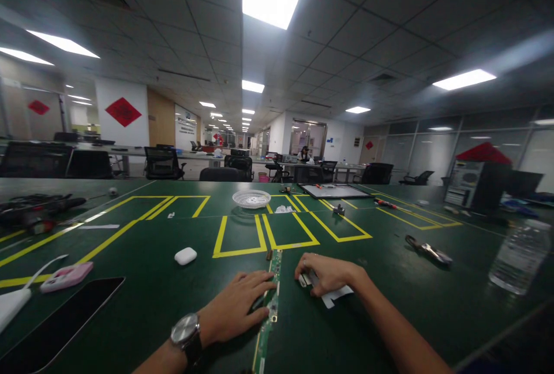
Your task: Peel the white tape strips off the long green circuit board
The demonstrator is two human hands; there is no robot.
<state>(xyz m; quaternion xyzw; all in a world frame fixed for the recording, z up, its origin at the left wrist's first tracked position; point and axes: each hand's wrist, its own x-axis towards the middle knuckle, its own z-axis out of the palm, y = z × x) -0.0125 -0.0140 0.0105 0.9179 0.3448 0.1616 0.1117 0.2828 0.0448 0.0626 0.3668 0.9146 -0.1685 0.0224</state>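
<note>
Over flat white pieces (337, 295), the right hand (328, 274) curls, hold unclear; the left hand (237, 306), fingers spread, touches a slim green circuit board (274, 303).

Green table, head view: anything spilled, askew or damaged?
Nothing looks spilled or plainly damaged. The messiest spot is the dark jumble at far left on the table, its pieces heaped together. The circuit board under the left hand shows no obvious break; finer damage is too small to tell.

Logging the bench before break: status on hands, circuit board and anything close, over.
Left hand spread, fingers on circuit board. Right hand over white piece, grip unclear. White case beyond left hand, apart from board.
</note>
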